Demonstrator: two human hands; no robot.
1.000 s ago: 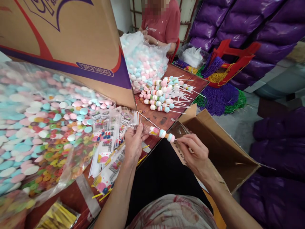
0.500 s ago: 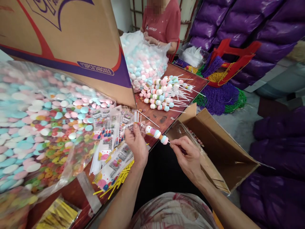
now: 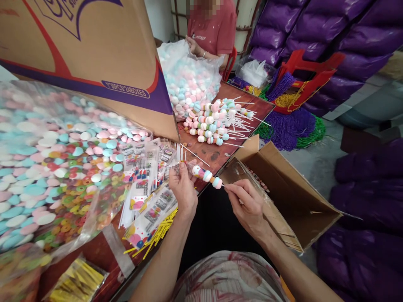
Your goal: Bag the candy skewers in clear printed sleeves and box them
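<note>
A marshmallow skewer (image 3: 208, 176) with pink, blue and white pieces lies between my two hands. With thumb and fingers, my right hand (image 3: 247, 205) pinches the white stick just below the lowest marshmallow. My left hand (image 3: 184, 193) is closed on a clear printed wrapper (image 3: 189, 167), and the upper end of the skewer is inside it. More printed wrappers (image 3: 154, 212) lie on the table left of my left hand, with yellow twist ties (image 3: 162, 233) beside them. Loose white sticks (image 3: 193, 156) rest just beyond that hand.
Finished-looking skewers (image 3: 210, 121) are piled at the table's far end. A large carton (image 3: 126, 63) stands behind loose marshmallows (image 3: 28, 188) and gummy rings (image 3: 74, 201). An open cardboard box (image 3: 292, 193) is at right. Across the table, a person (image 3: 217, 33) sits behind a marshmallow bag (image 3: 192, 79).
My left hand has shifted slightly right with the wrapper. My right hand keeps its pinch on the stick, almost in place. The person opposite has raised a hand.
</note>
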